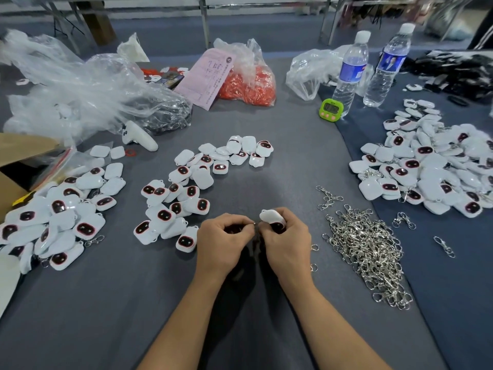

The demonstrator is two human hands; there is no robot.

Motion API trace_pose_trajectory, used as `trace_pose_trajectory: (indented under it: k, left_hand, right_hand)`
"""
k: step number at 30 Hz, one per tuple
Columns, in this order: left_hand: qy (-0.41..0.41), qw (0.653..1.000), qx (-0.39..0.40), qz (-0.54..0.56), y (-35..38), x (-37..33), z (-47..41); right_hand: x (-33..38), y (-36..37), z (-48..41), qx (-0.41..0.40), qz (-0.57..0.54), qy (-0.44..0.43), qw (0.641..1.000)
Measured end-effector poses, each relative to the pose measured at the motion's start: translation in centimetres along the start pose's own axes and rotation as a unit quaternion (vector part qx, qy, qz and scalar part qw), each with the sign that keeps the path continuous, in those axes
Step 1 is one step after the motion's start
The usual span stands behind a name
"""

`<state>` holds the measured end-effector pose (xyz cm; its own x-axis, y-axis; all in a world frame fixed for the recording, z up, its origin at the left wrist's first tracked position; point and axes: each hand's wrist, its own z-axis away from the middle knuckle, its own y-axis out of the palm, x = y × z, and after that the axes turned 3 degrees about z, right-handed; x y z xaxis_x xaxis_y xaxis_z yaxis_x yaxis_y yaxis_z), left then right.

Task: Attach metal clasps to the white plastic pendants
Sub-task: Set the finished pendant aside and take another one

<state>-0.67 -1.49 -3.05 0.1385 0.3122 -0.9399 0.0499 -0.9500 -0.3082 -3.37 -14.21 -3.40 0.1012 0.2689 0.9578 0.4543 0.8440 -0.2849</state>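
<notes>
My right hand grips a white plastic pendant with a dark face, held just above the grey table. My left hand pinches a small metal clasp right at the pendant's edge; most of the clasp is hidden by my fingers. A heap of loose silver clasps lies to the right of my hands. Loose white pendants are scattered ahead and to the left. A large pile of pendants with clasps on them lies at the far right.
More pendants are heaped at the left beside a cardboard box. At the back stand clear plastic bags, a bag of orange parts, a pink sheet, a green timer and two water bottles.
</notes>
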Motion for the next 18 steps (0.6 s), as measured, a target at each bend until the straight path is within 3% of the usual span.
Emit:
trace_pose_trajectory:
  k: [6, 18]
  left_hand:
    - [-0.022, 1.0, -0.01, -0.006, 0.5, 0.2, -1.9]
    - [0.005, 1.0, 0.022, 0.007, -0.5, 0.9, -4.0]
  right_hand:
    - [-0.3, 0.4, -2.0, 0.035, 0.035, -0.078, 0.996]
    - [-0.4, 0.4, -6.0, 0.171, 0.043, -0.133, 0.975]
